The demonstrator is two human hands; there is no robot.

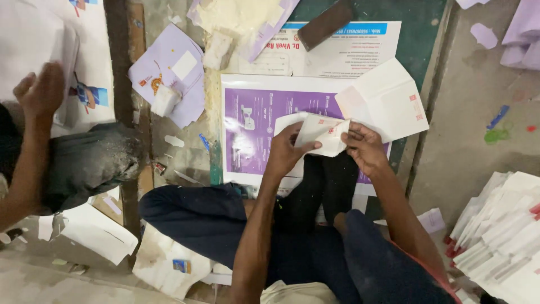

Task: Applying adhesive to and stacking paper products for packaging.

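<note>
I sit cross-legged on the floor and hold a small white folded paper piece [322, 134] with red marks between both hands. My left hand [287, 149] pinches its left edge with thumb on top. My right hand [364, 147] grips its right edge. Under the hands lies a purple and white printed sheet [256, 121]. A larger white folded envelope [388, 101] with red print rests on that sheet, just right of and above my right hand.
A stack of white folded envelopes [500, 236] sits at the right. Another person's hand [40, 93] and arm reach over white sheets at the left. Lilac paper pieces [171, 67], a dark block [325, 22] and scraps lie farther up.
</note>
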